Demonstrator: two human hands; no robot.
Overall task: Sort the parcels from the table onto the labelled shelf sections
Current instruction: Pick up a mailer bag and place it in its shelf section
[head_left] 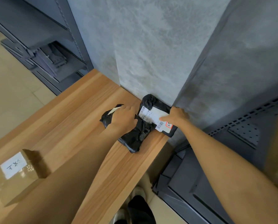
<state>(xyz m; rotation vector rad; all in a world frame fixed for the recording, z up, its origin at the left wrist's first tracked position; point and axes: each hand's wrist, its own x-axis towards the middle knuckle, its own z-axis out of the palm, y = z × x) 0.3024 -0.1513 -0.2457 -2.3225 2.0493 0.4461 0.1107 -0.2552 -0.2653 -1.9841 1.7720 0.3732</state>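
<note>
Two black plastic parcels lie at the far corner of the wooden table [67,123], against the grey wall. The left black parcel [131,138] has my left hand [123,119] clasped over its top, fingers curled on its far edge near a white strip. The right black parcel [153,102] carries a white shipping label [153,116] with barcodes and a red-framed sticker. My right hand [177,116] grips its right edge, thumb lying across the label. A brown cardboard box [20,177] with a handwritten white label sits at the near left.
Dark metal shelving [38,33] stands at the back left, holding a stack of dark flat items [51,60]. Another dark perforated shelf unit [242,135] is to the right of the table. A textured grey wall [151,46] rises behind. My shoes show below on beige floor.
</note>
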